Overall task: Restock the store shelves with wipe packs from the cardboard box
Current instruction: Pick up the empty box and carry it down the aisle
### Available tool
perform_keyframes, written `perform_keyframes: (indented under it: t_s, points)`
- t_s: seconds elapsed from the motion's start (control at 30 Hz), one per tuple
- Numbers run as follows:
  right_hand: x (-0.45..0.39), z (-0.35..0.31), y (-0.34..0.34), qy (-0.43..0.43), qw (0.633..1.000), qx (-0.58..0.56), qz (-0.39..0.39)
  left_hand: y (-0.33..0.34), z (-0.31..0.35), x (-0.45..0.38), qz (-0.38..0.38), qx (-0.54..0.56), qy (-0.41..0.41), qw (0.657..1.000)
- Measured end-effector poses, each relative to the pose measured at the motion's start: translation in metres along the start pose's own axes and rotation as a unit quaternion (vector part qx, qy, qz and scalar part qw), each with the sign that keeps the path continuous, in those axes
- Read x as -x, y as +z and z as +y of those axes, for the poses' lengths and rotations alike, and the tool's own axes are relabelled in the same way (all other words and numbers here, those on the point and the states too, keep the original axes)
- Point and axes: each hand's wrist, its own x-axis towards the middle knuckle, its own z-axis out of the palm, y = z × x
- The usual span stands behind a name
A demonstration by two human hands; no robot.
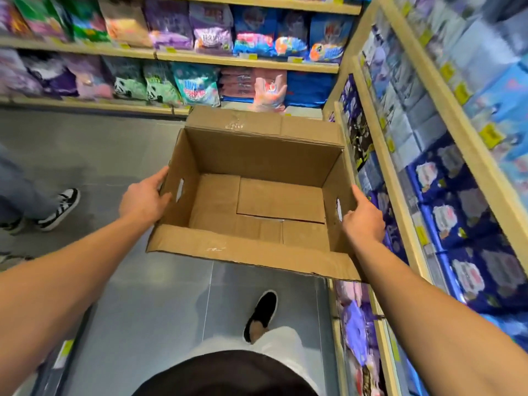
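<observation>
- Head view: box [257, 195] at centre, open top, nothing inside, held above the floor [114, 155].
- Left hand [144, 200] at 9 o'clock, gripping the box's left wall beside a handle slot.
- Right hand [364, 221] at 3 o'clock, gripping the right wall.
- Packs [463, 224] on shelves [380, 155] at 3 o'clock; more at 12.
- Shoe [261, 315] at 6 o'clock.

You hold a matt brown corrugated cardboard box [257, 195]. Glossy plastic packs [457, 218] sit on pale wood-look shelves [383, 172], above a smooth, faintly reflective grey floor [114, 155].
</observation>
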Motion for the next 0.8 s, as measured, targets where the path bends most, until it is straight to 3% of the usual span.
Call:
perform_keyframes:
  t_s: [0.33,0.8]
  points:
    - [-0.175,-0.092,0.005,-0.034,0.999,0.025,-0.025,0.004,0.068,-0.145,0.012,0.023,-0.053,0.998]
    - [-0.391,-0.24,0.062,-0.032,0.998,0.052,-0.027,0.014,0.122,-0.421,-0.022,0.033,-0.034,0.999]
